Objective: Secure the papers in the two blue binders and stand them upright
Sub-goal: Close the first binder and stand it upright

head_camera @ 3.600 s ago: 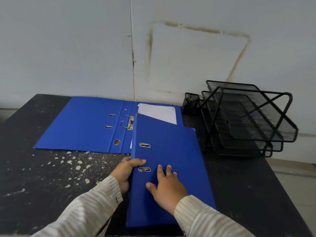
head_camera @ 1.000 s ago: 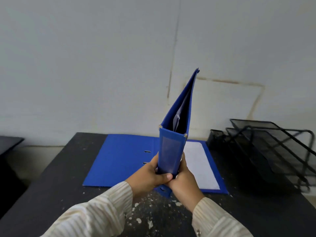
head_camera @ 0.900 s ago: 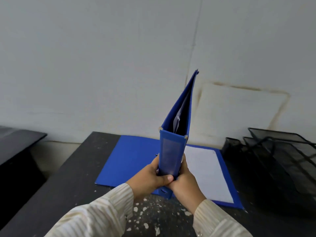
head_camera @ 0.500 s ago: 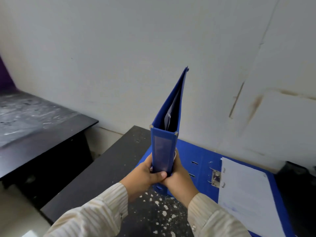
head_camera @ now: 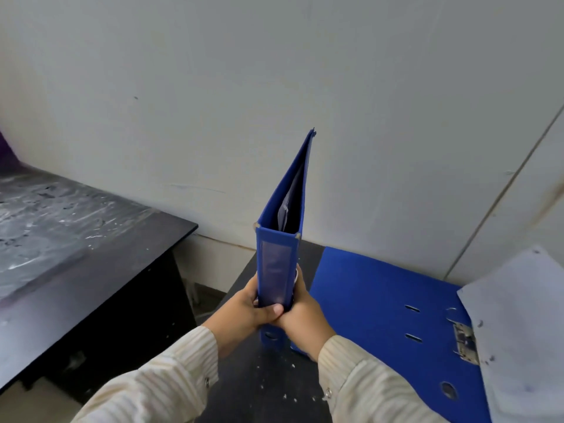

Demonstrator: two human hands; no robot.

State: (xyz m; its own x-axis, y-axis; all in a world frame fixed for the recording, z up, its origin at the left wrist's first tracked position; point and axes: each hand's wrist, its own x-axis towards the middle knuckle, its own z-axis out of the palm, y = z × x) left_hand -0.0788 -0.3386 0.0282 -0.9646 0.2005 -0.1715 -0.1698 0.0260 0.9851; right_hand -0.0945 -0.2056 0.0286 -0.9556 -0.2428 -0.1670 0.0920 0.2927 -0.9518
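Blue closed lever-arch binder (head_camera: 276, 270) upright at left edge of black speckled table (head_camera: 268, 389). Left hand (head_camera: 253, 309) and right hand (head_camera: 302, 319) clasp its lower spine. Risks: covers gape on top; narrow base beside drop, likely topples when freed. Second blue open binder (head_camera: 366, 300) lies flat; its white paper sheet (head_camera: 518, 315) may slide.

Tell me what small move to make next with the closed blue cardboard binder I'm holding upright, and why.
Probably lower the closed blue cardboard binder onto its bottom edge on the speckled black table. The left hand and right hand both grip its spine, it is already vertical, and the open blue binder with a white paper sheet lies flat to the right.
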